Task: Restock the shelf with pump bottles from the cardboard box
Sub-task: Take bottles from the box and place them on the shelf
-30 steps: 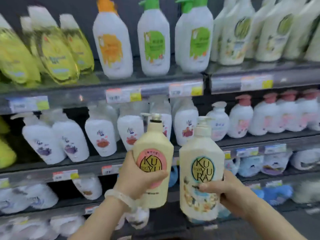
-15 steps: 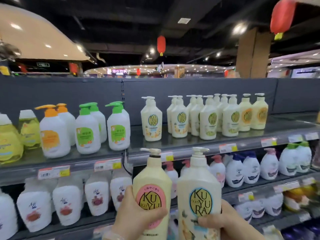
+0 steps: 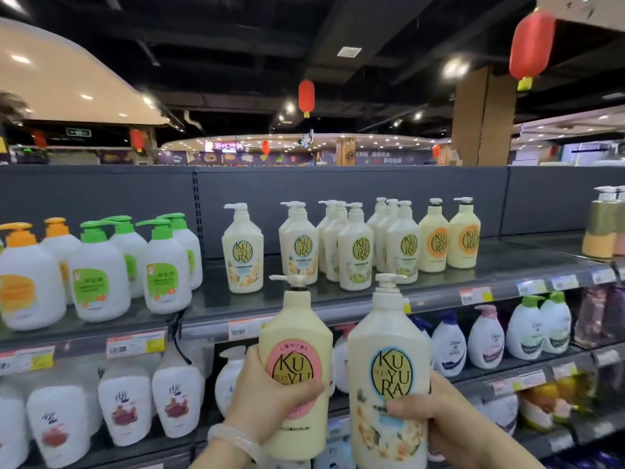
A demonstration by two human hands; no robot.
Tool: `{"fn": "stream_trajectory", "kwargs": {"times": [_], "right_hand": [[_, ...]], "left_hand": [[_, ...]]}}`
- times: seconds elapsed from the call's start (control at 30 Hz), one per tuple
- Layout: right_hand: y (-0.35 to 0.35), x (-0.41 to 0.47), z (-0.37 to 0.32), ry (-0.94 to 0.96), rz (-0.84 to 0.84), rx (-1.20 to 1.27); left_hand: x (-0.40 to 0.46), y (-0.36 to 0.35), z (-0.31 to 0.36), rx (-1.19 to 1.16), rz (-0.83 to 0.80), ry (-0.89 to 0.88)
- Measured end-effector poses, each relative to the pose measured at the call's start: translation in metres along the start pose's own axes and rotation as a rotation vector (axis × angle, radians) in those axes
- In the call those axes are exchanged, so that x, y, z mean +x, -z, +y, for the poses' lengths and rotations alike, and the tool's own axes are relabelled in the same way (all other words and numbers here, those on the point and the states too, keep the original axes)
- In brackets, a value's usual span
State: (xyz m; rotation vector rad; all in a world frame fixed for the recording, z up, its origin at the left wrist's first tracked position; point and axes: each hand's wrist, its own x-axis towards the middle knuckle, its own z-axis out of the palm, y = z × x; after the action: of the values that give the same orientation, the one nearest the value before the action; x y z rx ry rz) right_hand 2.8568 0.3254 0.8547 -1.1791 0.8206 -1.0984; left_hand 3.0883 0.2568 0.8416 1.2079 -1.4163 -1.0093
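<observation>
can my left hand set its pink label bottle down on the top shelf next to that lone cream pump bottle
Probably yes. The left hand grips the cream pink-label pump bottle just below the grey top shelf, and bare shelf lies open in front of the lone cream pump bottle.

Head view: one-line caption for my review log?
Left hand and right hand each grip a Kuyura pump bottle below the top shelf.

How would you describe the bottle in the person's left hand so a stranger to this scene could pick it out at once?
Start at the top shelf with its row of cream Kuyura bottles. Below and in front of it, two hands hold up two similar bottles side by side. The one in the left hand is the yellow-cream bottle with a pink-ringed round label; its neighbour is paler, with a blue ring.
</observation>
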Motion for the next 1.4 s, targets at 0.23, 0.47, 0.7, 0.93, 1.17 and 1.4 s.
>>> {"fn": "stream_trajectory", "kwargs": {"times": [0.23,0.47,0.7,0.93,1.17,1.4], "right_hand": [[0.016,0.051,-0.014,0.022,0.025,-0.021],[0.027,0.108,-0.027,0.018,0.017,-0.030],[0.037,0.157,-0.026,-0.010,-0.017,-0.032],[0.028,0.214,-0.039,0.021,-0.118,-0.012],[0.033,0.267,-0.062,0.202,-0.015,-0.058],[0.051,0.299,-0.049,0.105,0.037,-0.042]], "left_hand": [[0.053,0.000,0.004,-0.007,0.028,-0.053],[0.106,0.014,0.006,0.003,0.051,-0.059],[0.128,0.033,-0.002,0.029,0.115,-0.030],[0.131,0.051,0.000,0.025,0.266,0.007],[0.129,0.055,0.012,0.023,0.373,-0.006],[0.135,0.052,0.015,0.035,0.396,0.000]]}}
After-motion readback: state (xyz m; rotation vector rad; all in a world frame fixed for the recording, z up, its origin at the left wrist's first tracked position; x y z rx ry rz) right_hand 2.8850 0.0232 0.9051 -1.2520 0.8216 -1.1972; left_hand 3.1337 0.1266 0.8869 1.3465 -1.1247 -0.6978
